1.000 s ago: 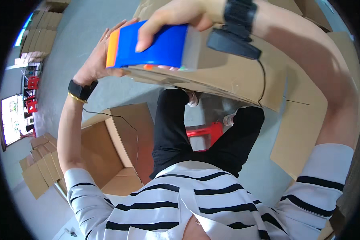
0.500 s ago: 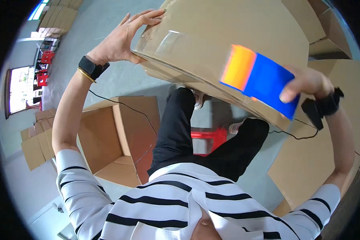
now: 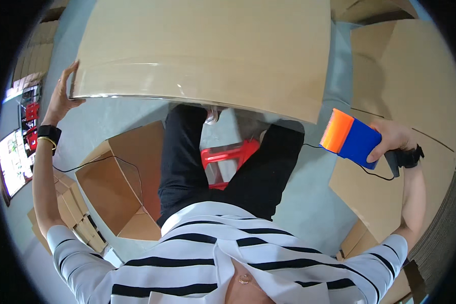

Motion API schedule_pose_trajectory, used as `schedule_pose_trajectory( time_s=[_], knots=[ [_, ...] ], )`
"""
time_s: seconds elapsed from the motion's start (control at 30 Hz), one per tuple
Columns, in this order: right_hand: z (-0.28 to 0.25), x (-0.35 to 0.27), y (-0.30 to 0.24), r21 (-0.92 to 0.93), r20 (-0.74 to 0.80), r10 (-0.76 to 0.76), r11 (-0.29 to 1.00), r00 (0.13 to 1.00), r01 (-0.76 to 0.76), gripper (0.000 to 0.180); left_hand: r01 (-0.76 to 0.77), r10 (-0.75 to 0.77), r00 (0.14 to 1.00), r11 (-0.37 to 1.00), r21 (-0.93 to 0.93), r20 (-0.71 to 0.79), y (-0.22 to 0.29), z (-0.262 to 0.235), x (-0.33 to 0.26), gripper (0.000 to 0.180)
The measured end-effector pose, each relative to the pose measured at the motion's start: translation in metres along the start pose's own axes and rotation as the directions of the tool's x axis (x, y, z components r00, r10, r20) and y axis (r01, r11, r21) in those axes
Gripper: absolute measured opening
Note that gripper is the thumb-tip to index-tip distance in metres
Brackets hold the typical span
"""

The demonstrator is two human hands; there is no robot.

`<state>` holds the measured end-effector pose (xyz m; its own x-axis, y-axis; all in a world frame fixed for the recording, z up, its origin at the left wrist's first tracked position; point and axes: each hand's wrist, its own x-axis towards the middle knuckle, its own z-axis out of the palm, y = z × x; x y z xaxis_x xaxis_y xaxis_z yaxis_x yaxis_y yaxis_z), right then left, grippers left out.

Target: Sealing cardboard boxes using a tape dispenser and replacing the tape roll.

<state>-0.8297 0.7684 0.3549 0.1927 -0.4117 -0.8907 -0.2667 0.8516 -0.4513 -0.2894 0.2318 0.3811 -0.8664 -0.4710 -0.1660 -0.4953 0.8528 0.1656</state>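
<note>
A large cardboard box (image 3: 207, 45) fills the upper middle of the view, with a strip of clear tape (image 3: 152, 76) along its near edge. My left hand (image 3: 63, 96) grips the box's near left corner, thumb below the edge and fingers up the side. In my right hand (image 3: 392, 137) is a blue and orange tape dispenser (image 3: 353, 139), apart from the box just off its near right corner. The dispenser's toothed orange end points left. A thin black cable (image 3: 377, 175) runs from the black device on my right wrist.
An open cardboard box (image 3: 137, 182) stands on the floor left of my legs. Between my legs is a red plastic stool (image 3: 230, 154). Large cardboard sheets or boxes (image 3: 415, 86) lie at the right. Stacked cardboard (image 3: 68, 202) sits at the far left.
The box has turned, so its near edge lies almost level. My right hand with the tape dispenser has moved off the box to the right. My left hand still holds the corner.
</note>
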Motion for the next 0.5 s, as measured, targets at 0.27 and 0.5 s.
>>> schedule_pose_trajectory(
  time_s=[0.27, 0.5],
  knots=[
    [-0.019, 0.018, 0.036, 0.060, -0.023, -0.035, 0.998, 0.999, 0.037, 0.038, 0.250, -0.226, 0.967, 0.931, -0.265, 0.117, -0.039, 0.012, -0.006, 0.085],
    [-0.038, 0.060, 0.052, -0.086, 0.094, -0.041, 0.995, 0.995, 0.049, 0.042, 0.500, -0.478, 0.832, 0.428, -0.753, 0.281, -0.026, 0.003, 0.000, 0.075]
  ],
)
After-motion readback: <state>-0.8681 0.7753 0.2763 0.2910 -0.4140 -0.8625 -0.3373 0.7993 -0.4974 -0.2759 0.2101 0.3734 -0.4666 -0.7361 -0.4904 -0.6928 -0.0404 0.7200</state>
